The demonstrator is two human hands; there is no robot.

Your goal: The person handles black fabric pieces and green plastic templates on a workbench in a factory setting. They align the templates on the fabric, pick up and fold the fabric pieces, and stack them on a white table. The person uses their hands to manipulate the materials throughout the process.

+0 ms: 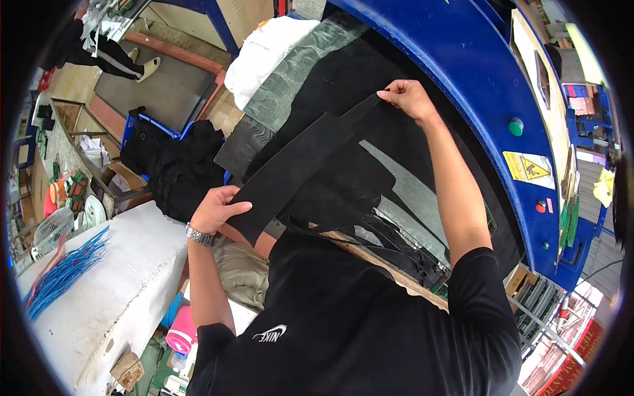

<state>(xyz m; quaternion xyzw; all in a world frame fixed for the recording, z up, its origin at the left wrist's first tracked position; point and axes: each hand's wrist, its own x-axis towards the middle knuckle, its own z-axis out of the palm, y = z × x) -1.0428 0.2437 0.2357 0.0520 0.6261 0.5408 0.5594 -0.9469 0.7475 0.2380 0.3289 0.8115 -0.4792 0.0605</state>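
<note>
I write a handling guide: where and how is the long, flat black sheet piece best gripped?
Probably by pinching both ends, since the long, flat black sheet piece looks thin: its narrow tip from the right, where the right hand holds it, and its wide end's edge from the left, where the left hand holds it.

Held at both ends, a flat black sheet point(297, 155) slants diagonally, broad at left, narrow at right.
</note>
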